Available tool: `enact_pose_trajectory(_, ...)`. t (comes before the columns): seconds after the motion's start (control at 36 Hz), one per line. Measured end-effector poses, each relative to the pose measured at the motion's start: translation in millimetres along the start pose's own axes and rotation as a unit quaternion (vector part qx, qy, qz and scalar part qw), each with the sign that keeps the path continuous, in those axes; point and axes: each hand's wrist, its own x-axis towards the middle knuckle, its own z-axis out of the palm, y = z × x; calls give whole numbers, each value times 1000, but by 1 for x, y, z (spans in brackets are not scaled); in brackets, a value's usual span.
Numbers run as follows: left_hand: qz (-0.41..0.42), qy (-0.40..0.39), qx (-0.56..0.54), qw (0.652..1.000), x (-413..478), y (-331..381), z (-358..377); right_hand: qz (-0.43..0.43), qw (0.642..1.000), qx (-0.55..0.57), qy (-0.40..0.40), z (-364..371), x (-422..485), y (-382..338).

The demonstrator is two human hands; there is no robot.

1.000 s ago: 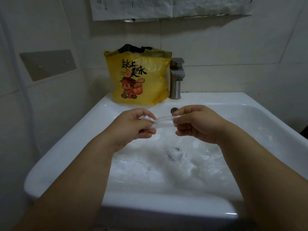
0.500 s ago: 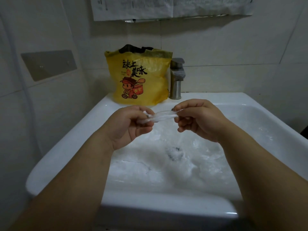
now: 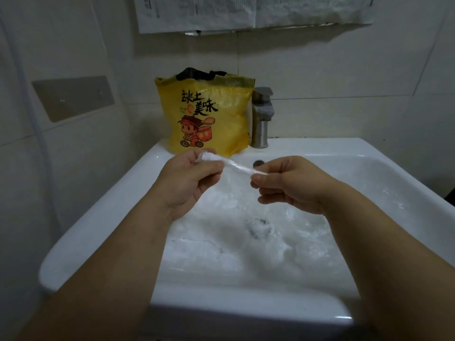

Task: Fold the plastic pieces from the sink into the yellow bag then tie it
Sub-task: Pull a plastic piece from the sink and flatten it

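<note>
Pinching plastic strip [image 3: 237,166] btwn curled fingers [image 3: 209,168] of L hand [image 3: 187,185] & R hand [image 3: 291,185], over sink [image 3: 98,230]

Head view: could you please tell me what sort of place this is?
Most likely a bathroom or washroom: a white ceramic sink, a metal tap at its back edge, and pale tiled walls around it.

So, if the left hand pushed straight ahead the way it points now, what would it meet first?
Most likely the yellow bag, standing on the sink's back rim just beyond the left hand, which pinches a rolled plastic piece. Depth is unclear from this single view.
</note>
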Motion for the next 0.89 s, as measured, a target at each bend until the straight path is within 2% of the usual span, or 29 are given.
enact_pose_trajectory(0.08,13,3,-130,991,0,1,8,-40,999,0,27,10,1,1)
enact_pose_trajectory(0.14,6,-38,-149,988,0,-2,10,-72,996,22,39,20,2,2)
enact_pose_trajectory(0.22,-49,-117,26,992,-3,-17,16,-75,996,49,-2,34,2,5)
enact_pose_trajectory(0.28,-76,-148,81,983,-5,-24,21,-64,996,62,-26,41,1,8)
enact_pose_trajectory(0.44,-73,-116,48,989,-2,-15,22,-47,996,57,-39,41,1,6)
enact_pose_trajectory(0.53,-36,-24,4,999,1,-10,18,-28,997,56,-37,33,2,3)
enact_pose_trajectory(0.61,8,61,51,997,4,-11,12,-12,999,40,-29,25,1,2)
enact_pose_trajectory(0.69,41,118,49,991,8,-13,3,-10,1000,28,-9,16,1,3)
enact_pose_trajectory(0.78,52,112,85,989,11,-15,-5,-11,1000,-7,8,7,2,4)
enact_pose_trajectory(0.89,51,63,152,985,8,-18,-10,-16,999,-20,26,0,2,4)
